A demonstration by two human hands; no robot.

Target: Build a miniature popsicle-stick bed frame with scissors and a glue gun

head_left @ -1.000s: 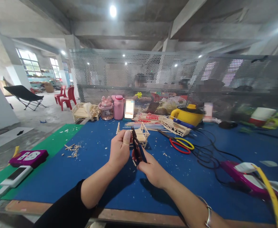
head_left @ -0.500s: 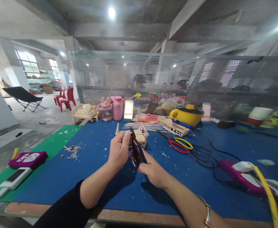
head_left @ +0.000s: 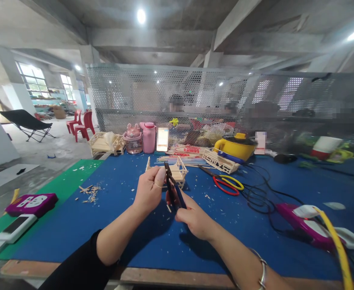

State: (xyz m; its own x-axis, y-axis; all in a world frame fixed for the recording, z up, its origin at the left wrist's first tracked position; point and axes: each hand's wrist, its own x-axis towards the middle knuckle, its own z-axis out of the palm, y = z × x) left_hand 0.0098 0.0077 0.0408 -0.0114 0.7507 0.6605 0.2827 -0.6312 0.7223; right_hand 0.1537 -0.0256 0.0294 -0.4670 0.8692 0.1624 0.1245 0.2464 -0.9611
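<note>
Barely anything's shifting, so this step seems ongoing. Right hand (head_left: 196,218) is gripping pliers (head_left: 169,184); left hand (head_left: 148,189) is clenching at their tip, contents hidden. Wooden frame (head_left: 178,173) is sitting just beyond both.

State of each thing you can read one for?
Pliers: held tips up; open or shut unclear
Left hand: closed, beside the pliers' tips
Right hand: closed around pliers
Scissors: lying down
Phone: upright, lit
Yellow pot: covered
Pink flask: closed
Right power strip: plugged into
Black chair: unfolded
Wood scraps: loose
</note>
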